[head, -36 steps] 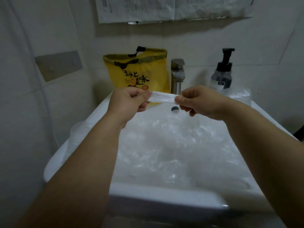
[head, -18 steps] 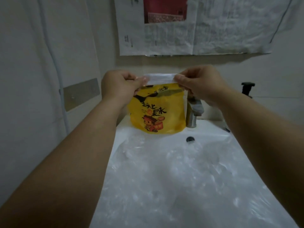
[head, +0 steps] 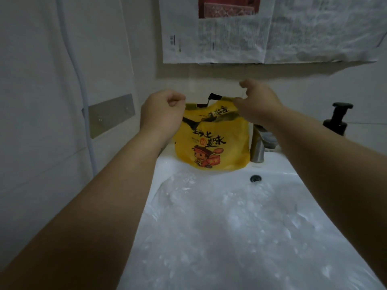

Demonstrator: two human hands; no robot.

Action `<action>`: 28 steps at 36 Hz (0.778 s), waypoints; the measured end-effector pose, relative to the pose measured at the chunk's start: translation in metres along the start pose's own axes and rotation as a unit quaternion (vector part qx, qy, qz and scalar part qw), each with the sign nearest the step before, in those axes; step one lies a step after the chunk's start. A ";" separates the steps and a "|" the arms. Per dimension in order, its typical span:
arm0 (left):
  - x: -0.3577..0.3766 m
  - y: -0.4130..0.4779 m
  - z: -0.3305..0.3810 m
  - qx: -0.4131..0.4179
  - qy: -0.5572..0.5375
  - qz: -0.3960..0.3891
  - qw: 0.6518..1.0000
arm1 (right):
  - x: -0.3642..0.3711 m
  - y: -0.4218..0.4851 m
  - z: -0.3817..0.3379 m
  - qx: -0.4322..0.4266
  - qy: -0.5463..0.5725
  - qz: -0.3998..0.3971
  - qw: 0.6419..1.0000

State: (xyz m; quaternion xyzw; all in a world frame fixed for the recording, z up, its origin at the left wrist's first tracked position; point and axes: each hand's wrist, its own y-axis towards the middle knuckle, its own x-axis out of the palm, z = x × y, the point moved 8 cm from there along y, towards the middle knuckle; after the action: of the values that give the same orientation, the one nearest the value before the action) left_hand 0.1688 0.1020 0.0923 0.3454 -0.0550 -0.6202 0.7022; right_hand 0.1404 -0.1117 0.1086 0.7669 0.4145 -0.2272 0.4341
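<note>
A thin clear plastic bag [head: 209, 216] hangs in front of me, its crinkled film covering most of the white sink [head: 167, 164]. My left hand [head: 161, 116] is curled in a fist and pinches the bag's top edge on the left. My right hand [head: 259, 103] holds the top edge on the right, with thumb and fingers spread apart. Between the two hands the film is faint and hard to trace. Behind them a yellow printed bag [head: 211, 141] with black handles stands on the sink's back ledge.
A metal faucet [head: 258, 147] stands right of the yellow bag, with a dark pump bottle [head: 337, 122] further right. Newspaper sheets [head: 272, 28] cover the wall above. On the left wall are a metal plate [head: 111, 114] and a white hose [head: 81, 80].
Both hands rose with the plastic bag while the view tilted up. The folded top strip held taut between them has since spread, and the right hand's fingers have parted.
</note>
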 end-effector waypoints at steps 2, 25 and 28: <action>0.004 -0.012 -0.008 -0.007 -0.012 -0.011 1.000 | -0.004 -0.014 0.002 -0.003 0.047 0.024 0.999; 0.082 -0.108 -0.061 -0.116 -0.064 -0.185 0.974 | 0.070 -0.139 0.070 0.082 0.171 -0.141 0.972; 0.081 -0.116 -0.027 -0.115 -0.198 -0.202 0.952 | 0.078 -0.153 0.069 0.123 0.271 -0.235 0.926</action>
State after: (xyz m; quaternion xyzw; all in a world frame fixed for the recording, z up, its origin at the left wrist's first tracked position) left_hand 0.1040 0.0405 -0.0212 0.1363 -0.0507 -0.8071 0.5722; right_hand 0.0571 -0.0940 -0.0551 0.7272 0.6533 -0.1556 0.1421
